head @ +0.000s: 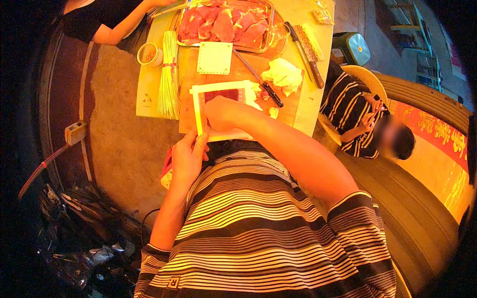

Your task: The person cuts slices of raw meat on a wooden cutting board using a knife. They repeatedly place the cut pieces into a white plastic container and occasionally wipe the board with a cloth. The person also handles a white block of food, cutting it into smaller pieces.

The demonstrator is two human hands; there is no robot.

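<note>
A white square box-like mould (220, 87) lies at the near edge of a wooden cutting board (189, 70). My left hand (188, 156) grips its near left corner between thumb and fingers. Inside the mould my right hand (225, 113) is bent down, its fingertips hidden, so I cannot tell whether they hold anything. Dark red meat (228, 94) shows just beyond the knuckles. A white square plate with small holes along its edges (214, 57) rests past the mould. To the right, a black-handled knife (266, 85) lies slantwise beside a pale lump of meat or fat (283, 76).
A metal tray (271, 22) of raw meat slices (223, 24) stands at the far side. Bundled thin skewers (168, 82) and a cup (149, 54) are left; a cleaver (310, 41) and a wooden-handled knife (316, 72) right. Another person's arm (123, 28) reaches in; someone sits (350, 108) at right.
</note>
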